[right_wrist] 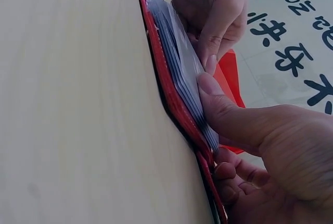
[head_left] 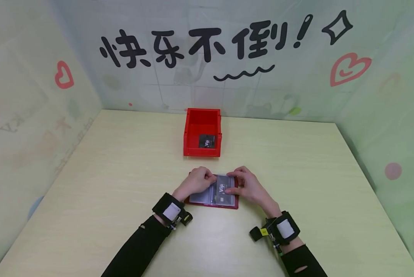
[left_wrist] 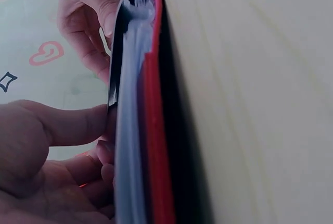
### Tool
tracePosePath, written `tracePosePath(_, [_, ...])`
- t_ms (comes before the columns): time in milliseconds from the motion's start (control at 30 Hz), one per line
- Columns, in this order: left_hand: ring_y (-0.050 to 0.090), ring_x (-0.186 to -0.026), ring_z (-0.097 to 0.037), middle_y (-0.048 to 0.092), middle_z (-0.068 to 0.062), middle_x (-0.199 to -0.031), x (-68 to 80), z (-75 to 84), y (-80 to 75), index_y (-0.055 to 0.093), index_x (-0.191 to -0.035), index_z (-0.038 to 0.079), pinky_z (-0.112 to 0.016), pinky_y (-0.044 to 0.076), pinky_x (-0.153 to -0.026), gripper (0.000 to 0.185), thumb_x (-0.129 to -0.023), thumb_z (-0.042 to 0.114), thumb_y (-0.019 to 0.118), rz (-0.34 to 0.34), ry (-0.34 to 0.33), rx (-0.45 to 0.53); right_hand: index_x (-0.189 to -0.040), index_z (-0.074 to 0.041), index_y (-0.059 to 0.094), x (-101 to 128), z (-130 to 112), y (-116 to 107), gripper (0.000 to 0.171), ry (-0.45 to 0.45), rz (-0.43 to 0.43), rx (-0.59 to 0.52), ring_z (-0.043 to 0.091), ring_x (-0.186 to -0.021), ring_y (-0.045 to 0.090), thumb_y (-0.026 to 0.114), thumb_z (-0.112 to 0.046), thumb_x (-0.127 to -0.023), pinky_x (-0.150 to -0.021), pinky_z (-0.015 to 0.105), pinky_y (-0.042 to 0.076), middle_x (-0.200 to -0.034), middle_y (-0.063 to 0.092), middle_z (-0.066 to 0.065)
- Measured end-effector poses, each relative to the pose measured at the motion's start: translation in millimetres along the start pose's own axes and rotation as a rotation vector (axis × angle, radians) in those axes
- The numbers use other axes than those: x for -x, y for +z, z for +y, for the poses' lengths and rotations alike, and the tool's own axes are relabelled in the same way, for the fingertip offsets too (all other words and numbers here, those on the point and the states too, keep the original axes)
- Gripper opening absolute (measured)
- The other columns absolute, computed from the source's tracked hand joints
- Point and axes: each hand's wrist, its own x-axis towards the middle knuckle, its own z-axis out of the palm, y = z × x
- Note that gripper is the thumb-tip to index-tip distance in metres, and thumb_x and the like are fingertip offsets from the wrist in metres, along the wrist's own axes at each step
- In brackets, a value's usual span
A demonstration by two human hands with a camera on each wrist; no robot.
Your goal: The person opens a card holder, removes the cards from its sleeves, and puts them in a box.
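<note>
Behind the left hand (head_left: 198,180) sat a wide black wristband (head_left: 161,203), white rectangular patch (head_left: 171,211) on top; a small black camera (head_left: 186,218) jutted inward. Behind the right hand (head_left: 247,186): matching band (head_left: 294,220), camera yellow-tagged. Farther back, black sleeves (head_left: 137,246) showed small openings.

A pale wood-grain worktop (head_left: 134,150) is stretching toward a pastel back panel (head_left: 179,94), where bold black Chinese characters (head_left: 206,44) are spelling out 快乐不倒. An exclamation mark (head_left: 303,27) is closing the line, with a four-pointed star (head_left: 337,27) sitting to its right and a wavy stroke (head_left: 244,73) running underneath. A red heart (head_left: 64,75) is brightening the left panel (head_left: 23,77), above faint, blurred lettering (head_left: 12,122) and a blue patch (head_left: 36,206). A double-outlined heart (head_left: 350,69) is showing below the star. A green blotch (head_left: 295,110) is lying low on the back panel, while a dusky pink dot (head_left: 393,171) is marking the greenish right panel (head_left: 383,127). In the right wrist view, the characters are appearing at a slant.
</note>
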Motion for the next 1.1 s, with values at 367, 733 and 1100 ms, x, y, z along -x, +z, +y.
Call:
tracePosePath(367, [0.051, -0.075, -0.017, 0.053, -0.006, -0.074, 2.0, -1.0, 4.5, 0.061, -0.087, 0.008, -0.025, 0.033, -0.062, 0.032, -0.088, 0.035, 0.078, 0.028, 0.053, -0.053, -0.127, -0.005, 0.067, 0.4, 1.0, -0.1, 0.050, -0.004, 0.001, 0.005, 0.024, -0.103, 0.048, 0.084, -0.018, -0.082, -0.079, 0.029, 0.040, -0.115, 0.055, 0.012])
tracePosePath(733, [0.052, -0.074, -0.017, 0.056, -0.006, -0.077, 1.7, -2.3, 0.9, 0.061, -0.089, 0.008, -0.025, 0.034, -0.061, 0.031, -0.087, 0.034, 0.079, 0.001, 0.031, -0.037, -0.126, -0.004, 0.067, -0.8, 1.7, 1.1, 0.051, -0.018, 0.006, 0.022, 0.023, -0.099, 0.047, 0.085, -0.019, -0.081, -0.076, 0.028, 0.040, -0.110, 0.053, 0.011])
tracePosePath(1100, [0.052, -0.074, -0.018, 0.056, -0.006, -0.077, -0.8, -8.5, -2.9, 0.061, -0.089, 0.008, -0.025, 0.037, -0.062, 0.027, -0.088, 0.028, 0.078, -0.001, 0.049, 0.012, -0.126, -0.004, 0.067, -0.8, 0.3, 0.9, 0.050, 0.004, -0.003, 0.021, 0.023, -0.099, 0.047, 0.084, -0.020, -0.082, -0.076, 0.027, 0.039, -0.112, 0.053, 0.012])
